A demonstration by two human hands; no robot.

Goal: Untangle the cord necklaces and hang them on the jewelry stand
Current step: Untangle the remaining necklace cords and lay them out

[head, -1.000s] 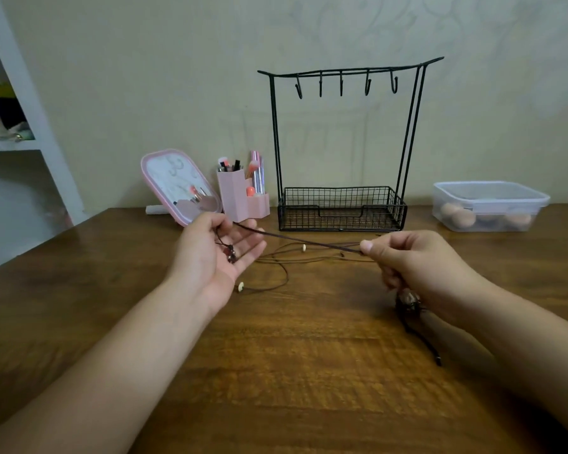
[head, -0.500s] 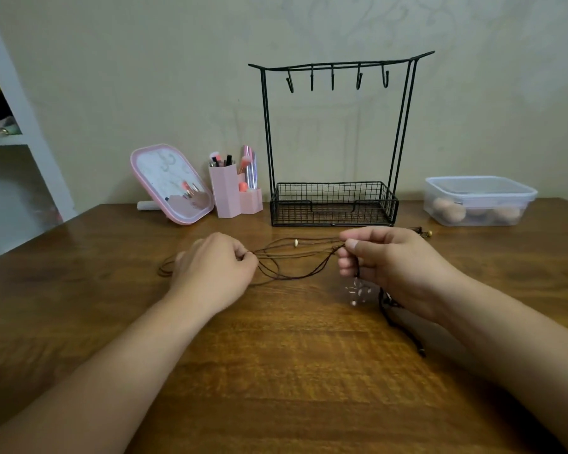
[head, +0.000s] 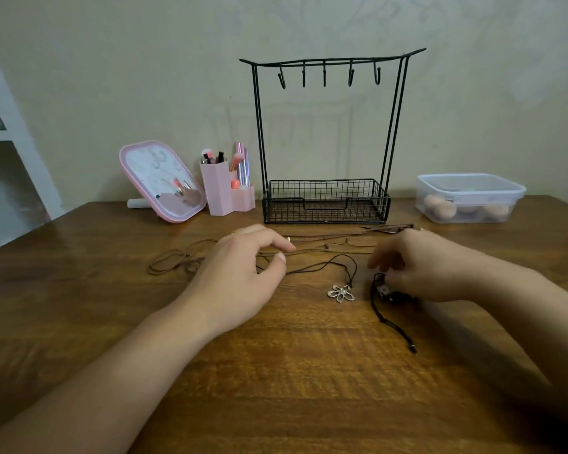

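Several thin brown cord necklaces (head: 325, 238) lie tangled across the wooden table in front of the black wire jewelry stand (head: 325, 198), whose hooks (head: 324, 75) are bare. My left hand (head: 240, 273) is low over the cords, thumb and forefinger pinching one brown strand. A silver flower pendant (head: 341, 292) on a dark cord lies flat between my hands. My right hand (head: 420, 267), slightly blurred, has its fingers curled over a black cord necklace (head: 379, 309), whose dark pendant is partly hidden under the hand and whose tail trails toward me.
A pink tilted mirror (head: 163, 180) and a pink brush holder (head: 225, 188) stand left of the stand. A clear lidded box (head: 469, 198) with round sponges sits at the back right. A white shelf (head: 17, 136) rises at the far left.
Both hands have lowered to the table. The stretched cord has been laid down, and the flower pendant, which hung by my right hand, now lies on the wood.
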